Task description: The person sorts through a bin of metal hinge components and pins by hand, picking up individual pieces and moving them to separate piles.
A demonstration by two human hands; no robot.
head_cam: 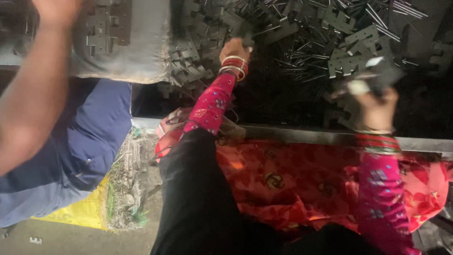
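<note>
Fingers of the right hand (377, 106) are being pinched on a metal hinge (365, 87). The left hand (234, 49) is being closed around another hinge piece (245, 33) above the pile of pins (302, 52). A firmer grip is likely being needed.

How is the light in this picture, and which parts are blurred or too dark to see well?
Head view: dim and uneven. The hinge pile catches faint light, but the tray beneath is nearly black. The right hand and the part it holds are smeared by motion; the left hand is sharper. A co-worker's arm at the left edge is overlit and blurred. The red cloth shows warm glare.
</note>
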